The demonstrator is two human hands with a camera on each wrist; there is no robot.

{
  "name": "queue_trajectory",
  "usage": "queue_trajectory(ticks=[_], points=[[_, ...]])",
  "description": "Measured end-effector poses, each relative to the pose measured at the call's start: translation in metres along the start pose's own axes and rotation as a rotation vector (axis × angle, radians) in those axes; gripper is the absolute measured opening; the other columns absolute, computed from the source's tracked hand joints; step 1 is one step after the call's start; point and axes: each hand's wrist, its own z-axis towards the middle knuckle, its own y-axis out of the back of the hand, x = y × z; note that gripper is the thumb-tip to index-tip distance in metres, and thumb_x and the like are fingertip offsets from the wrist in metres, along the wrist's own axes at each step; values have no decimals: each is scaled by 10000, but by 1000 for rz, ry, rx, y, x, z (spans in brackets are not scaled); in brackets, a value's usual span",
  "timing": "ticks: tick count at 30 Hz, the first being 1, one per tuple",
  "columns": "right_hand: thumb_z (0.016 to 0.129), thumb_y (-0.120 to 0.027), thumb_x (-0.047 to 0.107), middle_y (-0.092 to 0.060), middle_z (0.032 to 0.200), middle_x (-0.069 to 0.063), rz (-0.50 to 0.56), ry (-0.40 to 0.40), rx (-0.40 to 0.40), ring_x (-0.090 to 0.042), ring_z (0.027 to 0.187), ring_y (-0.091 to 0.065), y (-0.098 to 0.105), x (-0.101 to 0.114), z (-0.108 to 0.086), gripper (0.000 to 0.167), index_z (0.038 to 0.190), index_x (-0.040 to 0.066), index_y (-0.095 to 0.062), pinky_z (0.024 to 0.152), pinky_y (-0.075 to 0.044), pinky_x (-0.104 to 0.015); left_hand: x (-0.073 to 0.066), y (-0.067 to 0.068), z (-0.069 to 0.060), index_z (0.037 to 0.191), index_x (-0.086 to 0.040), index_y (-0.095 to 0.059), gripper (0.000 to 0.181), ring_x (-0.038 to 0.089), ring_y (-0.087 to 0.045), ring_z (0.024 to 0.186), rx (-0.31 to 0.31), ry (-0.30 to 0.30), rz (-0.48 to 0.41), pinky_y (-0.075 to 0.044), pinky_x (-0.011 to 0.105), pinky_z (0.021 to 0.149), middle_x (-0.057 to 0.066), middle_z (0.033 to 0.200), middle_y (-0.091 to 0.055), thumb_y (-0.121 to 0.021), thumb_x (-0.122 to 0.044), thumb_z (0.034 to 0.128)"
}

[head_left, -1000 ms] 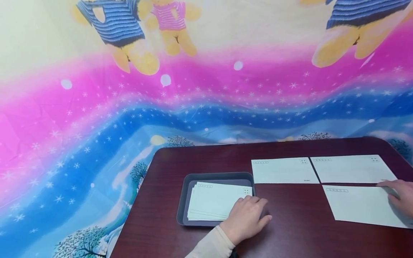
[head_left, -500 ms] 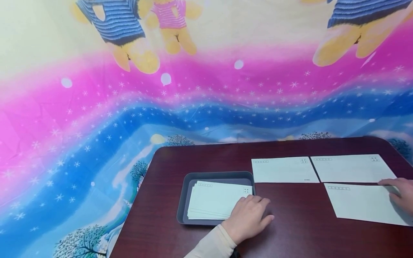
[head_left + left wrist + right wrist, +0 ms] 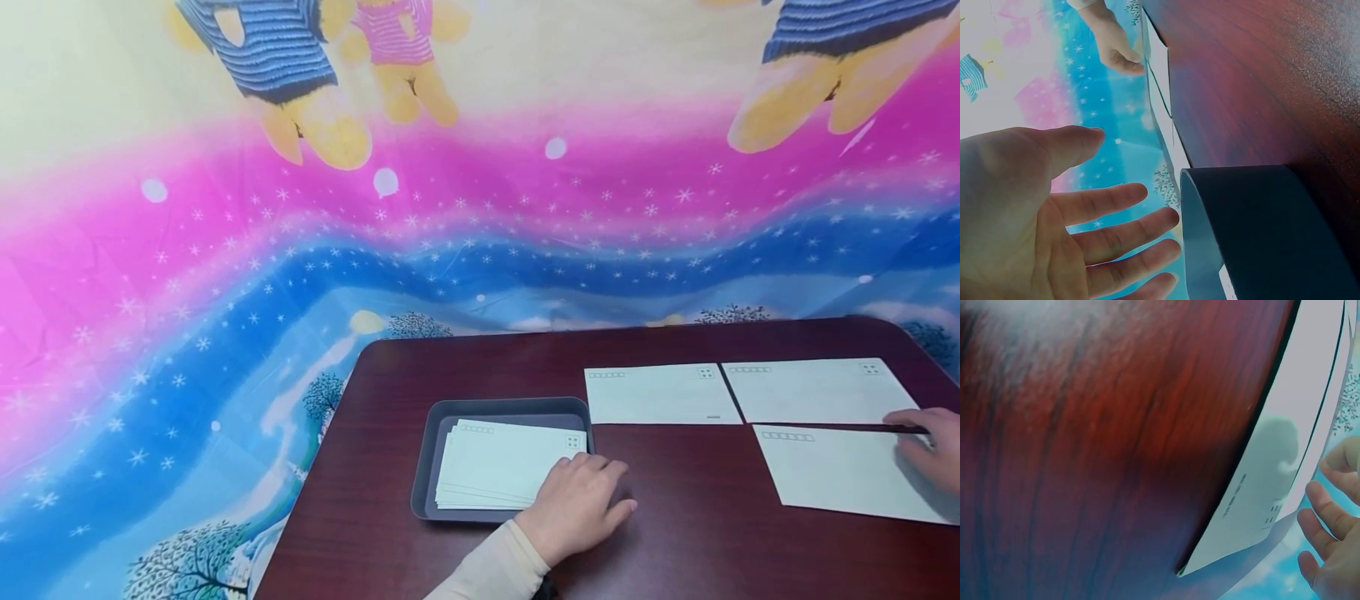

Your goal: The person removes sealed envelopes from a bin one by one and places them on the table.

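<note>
My left hand (image 3: 577,504) hovers at the right front corner of a grey tray (image 3: 421,467). Its fingers are extended and hold nothing, as the left wrist view (image 3: 1072,225) confirms. A stack of white envelopes (image 3: 510,467) lies inside that tray. Toward the table's right side, my right hand (image 3: 930,446) is over the right part of a white envelope (image 3: 832,471), partly cut off by the frame edge. In the right wrist view, the loosely bent fingers (image 3: 1329,512) are apart from the envelope's surface and cast a shadow on it.
Two more white envelopes, one at back left (image 3: 652,396) and one at back right (image 3: 813,392), lie side by side behind the front envelope. Everything sits on a dark red-brown table (image 3: 675,525). A printed cloth (image 3: 480,200) hangs behind its far edge.
The front envelope has slid slightly back and right, nearer the back row. My right hand has since lifted a little off it. My left hand has shifted slightly right.
</note>
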Motion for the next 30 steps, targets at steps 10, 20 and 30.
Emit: queue_trajectory(ticks=[10,20,30], points=[[841,-660,-111,-549,1076,-412,-20,50,6,-542,1003,-469,4,19,1,235,1064,-135,-590,865,-375,-658,3,3,0,1266,-250,-662,387,65,-659,983,-10,4,-17,-506,229,772,-110,1137,-725,-587,-505,984],[806,-710,-50,-580,1069,-411,-25,99,40,-552,989,-498,19,61,2,268,1056,-120,-640,792,-415,-664,6,5,-1,1261,-249,-662,379,69,-657,1025,-22,20,-28,-511,236,797,-105,1145,-723,-586,-498,986],[799,-766,-7,-671,1030,-347,24,207,79,-534,956,-588,23,90,5,251,1033,-76,-702,724,-482,-603,15,9,-2,1261,-236,-661,370,88,-664,1046,-52,54,-44,-517,246,819,-91,1158,-729,-587,-476,989]])
